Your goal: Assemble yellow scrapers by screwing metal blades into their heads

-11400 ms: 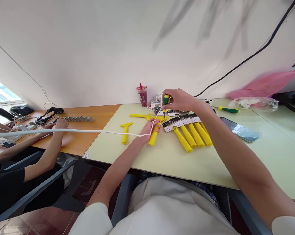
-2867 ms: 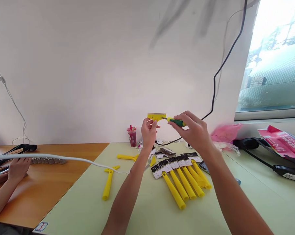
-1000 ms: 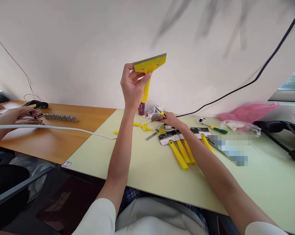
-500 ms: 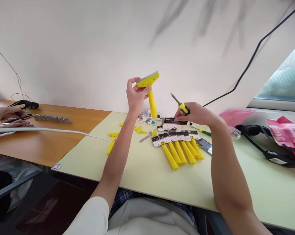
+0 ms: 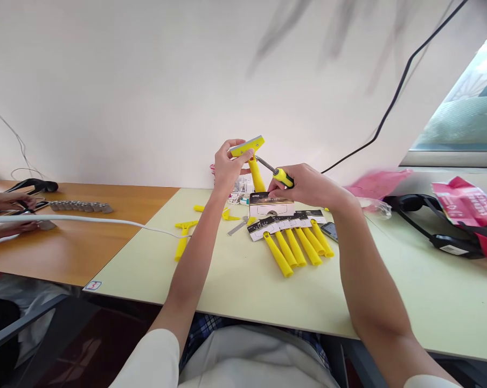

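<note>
Raised above the table, my left hand (image 5: 227, 168) is closed around the head of a yellow scraper (image 5: 256, 173), whose handle points down. A grey blade edge and two screws show on its head. My right hand (image 5: 306, 182) grips a screwdriver (image 5: 283, 177) with a yellow and black handle; its shaft slants up-left toward the scraper's neck. Whether the shaft touches it, I cannot tell. The same hand's fingers also pinch a black-and-white printed card (image 5: 271, 207). Below lie several yellow handles (image 5: 278, 256) with similar cards across their upper ends.
Another yellow scraper (image 5: 182, 240) lies left of my forearm, near a metal blade (image 5: 237, 226). A phone (image 5: 329, 231) is partly covered. To the right are a black headset (image 5: 441, 231) and a pink packet (image 5: 467, 207). A co-worker's hands (image 5: 15, 207) work at the brown table (image 5: 118, 231).
My right hand has moved left with the screwdriver and card, bringing the shaft close to the scraper. My left hand and the scraper have come down slightly and to the right.
</note>
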Demonstrator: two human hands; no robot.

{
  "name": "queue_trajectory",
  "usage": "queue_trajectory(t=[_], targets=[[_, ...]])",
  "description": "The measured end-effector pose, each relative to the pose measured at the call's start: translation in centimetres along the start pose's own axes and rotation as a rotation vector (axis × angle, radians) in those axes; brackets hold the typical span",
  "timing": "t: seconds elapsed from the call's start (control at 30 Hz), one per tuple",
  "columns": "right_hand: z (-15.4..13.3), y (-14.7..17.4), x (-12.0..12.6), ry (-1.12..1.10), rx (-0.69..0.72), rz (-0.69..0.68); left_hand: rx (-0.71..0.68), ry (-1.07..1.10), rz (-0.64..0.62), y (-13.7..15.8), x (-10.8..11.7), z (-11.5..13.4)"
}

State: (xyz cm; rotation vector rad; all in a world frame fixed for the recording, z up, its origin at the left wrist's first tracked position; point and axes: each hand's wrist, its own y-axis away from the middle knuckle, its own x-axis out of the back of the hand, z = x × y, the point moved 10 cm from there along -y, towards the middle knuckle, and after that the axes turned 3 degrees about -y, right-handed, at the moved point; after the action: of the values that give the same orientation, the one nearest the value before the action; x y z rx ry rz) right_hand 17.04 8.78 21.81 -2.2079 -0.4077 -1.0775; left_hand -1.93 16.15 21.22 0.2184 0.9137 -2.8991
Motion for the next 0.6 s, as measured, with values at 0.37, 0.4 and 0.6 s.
queue_trajectory(t=[0.37, 0.4, 0.6], targets=[[-0.7, -0.1, -0.6, 0.013, 0.035, -0.027, 0.116, -0.07, -0.049, 0.0, -0.8, -2.0], [-0.9, -0.1, -0.8, 0.016, 0.042, -0.034, 0.121, -0.069, -0.046, -0.1, -0.7, -2.2], [-2.1, -0.2, -1.6, 0.023, 0.082, -0.042, 0.13, -0.081, 0.002, -0.6, 0.4, -3.4]])
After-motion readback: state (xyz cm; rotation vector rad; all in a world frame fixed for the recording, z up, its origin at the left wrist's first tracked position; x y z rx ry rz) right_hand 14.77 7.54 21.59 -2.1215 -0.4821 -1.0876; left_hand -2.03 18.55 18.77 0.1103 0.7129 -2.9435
